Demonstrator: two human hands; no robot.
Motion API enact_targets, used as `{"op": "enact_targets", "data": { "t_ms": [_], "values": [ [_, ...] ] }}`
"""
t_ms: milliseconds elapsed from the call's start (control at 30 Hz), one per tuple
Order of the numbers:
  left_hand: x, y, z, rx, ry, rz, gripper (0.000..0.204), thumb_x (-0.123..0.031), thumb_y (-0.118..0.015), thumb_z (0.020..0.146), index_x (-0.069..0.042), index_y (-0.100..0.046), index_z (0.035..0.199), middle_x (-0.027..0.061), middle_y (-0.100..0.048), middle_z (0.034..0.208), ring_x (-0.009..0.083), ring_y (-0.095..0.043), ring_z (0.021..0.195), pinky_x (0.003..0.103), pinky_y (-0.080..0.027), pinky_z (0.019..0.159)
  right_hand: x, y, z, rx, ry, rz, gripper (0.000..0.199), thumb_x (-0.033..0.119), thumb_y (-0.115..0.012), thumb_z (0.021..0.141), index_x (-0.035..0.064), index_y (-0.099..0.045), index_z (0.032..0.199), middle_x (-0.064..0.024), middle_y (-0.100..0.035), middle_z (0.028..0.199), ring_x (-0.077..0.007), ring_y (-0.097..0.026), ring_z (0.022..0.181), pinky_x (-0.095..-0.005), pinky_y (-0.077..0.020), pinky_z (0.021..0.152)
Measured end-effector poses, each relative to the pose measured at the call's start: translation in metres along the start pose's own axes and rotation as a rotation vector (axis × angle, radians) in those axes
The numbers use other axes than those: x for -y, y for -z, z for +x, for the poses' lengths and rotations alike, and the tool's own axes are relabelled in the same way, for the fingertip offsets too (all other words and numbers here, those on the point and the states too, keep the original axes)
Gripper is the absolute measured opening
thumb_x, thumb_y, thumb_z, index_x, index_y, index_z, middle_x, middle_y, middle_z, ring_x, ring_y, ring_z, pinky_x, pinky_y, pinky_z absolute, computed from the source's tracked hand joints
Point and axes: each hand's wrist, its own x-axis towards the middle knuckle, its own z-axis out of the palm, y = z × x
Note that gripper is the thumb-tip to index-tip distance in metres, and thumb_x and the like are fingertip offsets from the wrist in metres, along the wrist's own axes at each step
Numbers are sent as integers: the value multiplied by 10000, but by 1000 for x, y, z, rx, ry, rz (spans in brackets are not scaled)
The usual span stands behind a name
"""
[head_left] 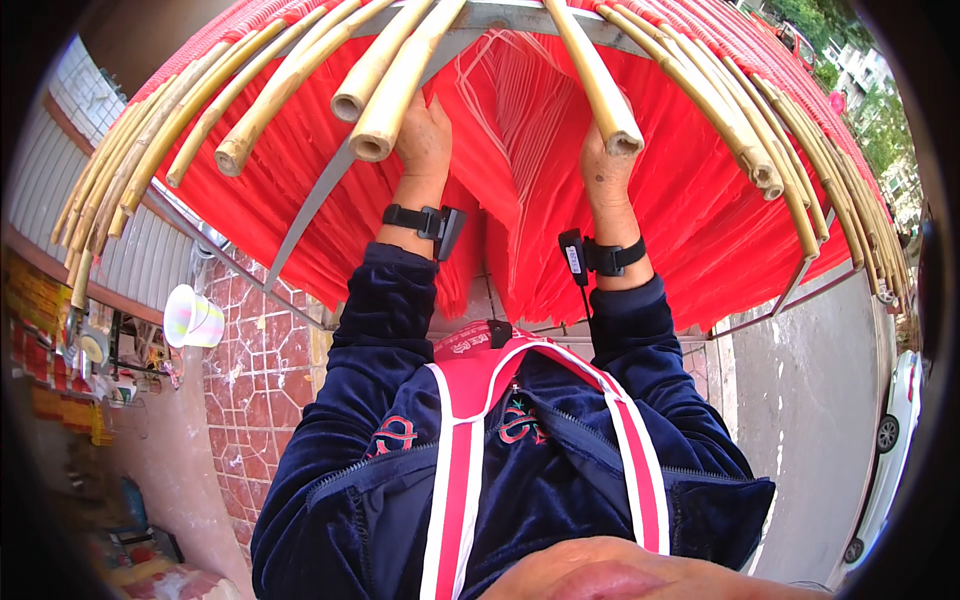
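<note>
**Both hands up among red sheets under bamboo poles**

From my end of the feed, I see the red sheets (690,225) hanging in close rows ahead of the wearer's chest, slung from bamboo poles (592,80) on a grey metal frame (312,212). The left grip (424,138) and right grip (606,168) reach up into them, 1 on each side of a central gap. The fingers of both disappear behind poles and red folds, so I cannot tell whether either is clenched, released or grasping a sheet.

I judge the sheets light, soft and easily creased; whether cloth or paper, I cannot say. I'd hold them high, near the poles, with flat fingers. The poles look stiff, hollow and smooth, perhaps slippery, and best held just behind the cut ends.

Those cut ends point toward the wearer, and the poles' long axes run away from the body, fanning out in this lens. The sheets drop downward from them.
</note>
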Motion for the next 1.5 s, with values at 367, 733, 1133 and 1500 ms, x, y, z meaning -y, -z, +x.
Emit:
{"op": "enact_targets", "data": {
  "t_ms": [367, 733, 1133, 1500],
  "values": [
    [6, -29, -85, 381, 397, -201, 377, -354, -625, 913, 3, -677, 1022, 248, -689, 892, 435, -661, 872, 469, -523, 769, -28, -41, -48, 289, -169, -22, 310, 211, -733, 866, -18, -595, 1022, -122, -676, 822, -183, -644, 694, -334, -506, 613],
    [51, -30, -186, 801, 769, -240, 291, -274, -589, 938, -9, -656, 1038, 200, -694, 839, 313, -703, 824, 399, -563, 698, -88, -73, -163, 690, -989, 235, 211, 162, -599, 953, -11, -604, 1075, -90, -674, 785, -190, -677, 597, -294, -555, 482],
    [98, -32, -200, 505, 1036, -712, 205, -130, -444, 1024, 50, -512, 1098, 139, -605, 1017, 254, -713, 764, 301, -598, 619, -137, -41, -211, 274, -1025, 633, 201, 87, -499, 1005, -67, -509, 1135, -94, -627, 921, -211, -697, 755, -286, -597, 653],
    [119, 25, -189, 352, 1002, -619, 217, -138, -465, 1016, 60, -555, 1017, 119, -635, 794, 219, -709, 648, 290, -585, 535, -143, 21, -187, 145, -1013, 485, 195, 68, -499, 1000, -84, -547, 1112, -95, -608, 883, -224, -707, 729, -302, -607, 630]
  ]
}}
